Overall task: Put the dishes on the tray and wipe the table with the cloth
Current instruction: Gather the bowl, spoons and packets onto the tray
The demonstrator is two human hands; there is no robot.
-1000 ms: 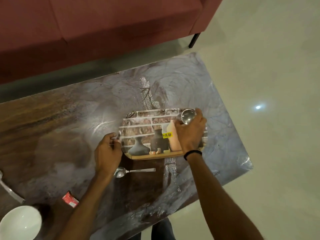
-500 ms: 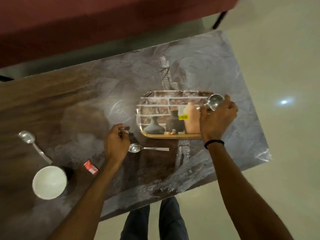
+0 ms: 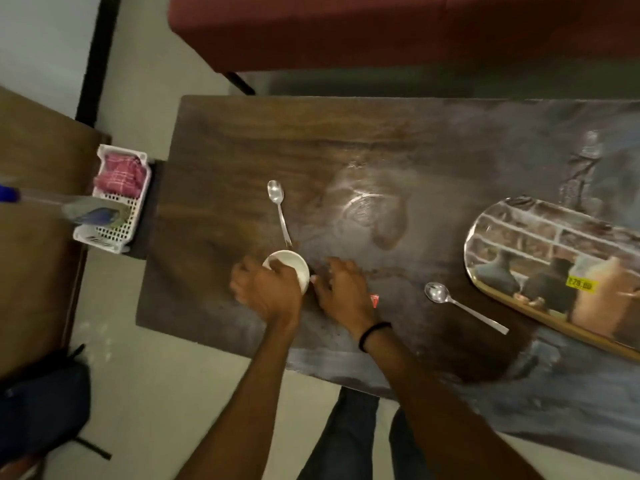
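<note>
The white bowl is grasped by the left hand near the table's near-left edge, the right hand is laid released just beside it, and the tray is seen far right, the cloth far left.

A red sofa is running along the far side, its dark leg standing on the pale floor; a small red packet is lying near the front edge of the surface; a white perforated basket is sitting at the left, beside a wooden side table; a dark bag is resting on the floor at lower left; a blurred blue-tipped object is crossing over the basket.
</note>
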